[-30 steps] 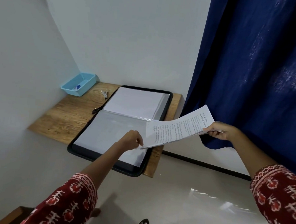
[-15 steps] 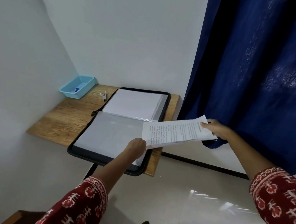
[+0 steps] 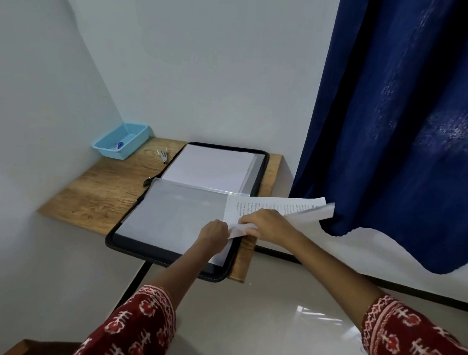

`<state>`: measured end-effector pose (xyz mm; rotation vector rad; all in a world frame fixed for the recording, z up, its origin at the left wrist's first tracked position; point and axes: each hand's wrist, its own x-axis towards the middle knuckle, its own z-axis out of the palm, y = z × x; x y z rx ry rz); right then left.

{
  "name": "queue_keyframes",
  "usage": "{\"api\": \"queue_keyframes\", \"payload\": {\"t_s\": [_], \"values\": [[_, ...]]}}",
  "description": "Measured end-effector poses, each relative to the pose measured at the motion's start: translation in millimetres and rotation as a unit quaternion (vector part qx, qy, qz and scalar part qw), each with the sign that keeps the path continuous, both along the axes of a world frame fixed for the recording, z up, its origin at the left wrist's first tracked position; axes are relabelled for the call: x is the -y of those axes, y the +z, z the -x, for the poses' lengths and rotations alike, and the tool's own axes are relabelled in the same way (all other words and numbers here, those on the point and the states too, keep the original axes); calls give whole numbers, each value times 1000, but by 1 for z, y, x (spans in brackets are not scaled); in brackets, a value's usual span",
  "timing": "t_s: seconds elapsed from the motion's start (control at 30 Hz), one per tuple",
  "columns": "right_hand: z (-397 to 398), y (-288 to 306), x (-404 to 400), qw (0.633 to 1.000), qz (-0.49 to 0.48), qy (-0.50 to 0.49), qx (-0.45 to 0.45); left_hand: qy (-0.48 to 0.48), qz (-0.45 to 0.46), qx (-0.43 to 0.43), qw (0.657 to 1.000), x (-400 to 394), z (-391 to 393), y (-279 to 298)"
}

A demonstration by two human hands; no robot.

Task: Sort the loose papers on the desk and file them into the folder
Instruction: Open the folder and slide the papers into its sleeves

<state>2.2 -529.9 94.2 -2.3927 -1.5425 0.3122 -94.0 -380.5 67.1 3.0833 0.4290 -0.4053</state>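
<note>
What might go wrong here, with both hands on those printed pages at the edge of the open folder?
1. The printed sheets stick out past the desk's right edge toward the curtain; if the right hand loosens, they may slide to the floor.
2. The corner pinched beside the left hand already looks bent, so it may crease further.
3. The folder overhangs the desk's near edge and could tip if pressed.

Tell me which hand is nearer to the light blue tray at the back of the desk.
Left. The left hand is at the open folder's near right edge; the right hand is further right, so further from the light blue tray.
</note>
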Motion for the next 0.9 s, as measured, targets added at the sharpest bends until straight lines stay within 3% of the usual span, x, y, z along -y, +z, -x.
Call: {"api": "queue_keyframes", "payload": {"t_s": [0.13, 0.27, 0.37, 0.7, 0.8, 0.9], "values": [[4, -12, -11, 995, 17, 12, 97, -18, 9, 5, 1000, -3, 5, -1], [1, -15, -12, 992, 16, 9, 121, 3, 92, 104, 990, -15, 22, 0], [5, -19, -13, 990, 19, 23, 137, 76, 129, 157, 976, -15, 36, -1], [3, -30, -5, 985, 11, 67, 157, 156, 48, 140, 977, -2, 41, -13], [-1, -33, 1, 985, 8, 76, 154, 123, 39, 159, 979, -4, 42, -14], [-3, -35, 4, 984, 1, 79, 161, 24, -22, 163, 986, -7, 43, -4]]}}
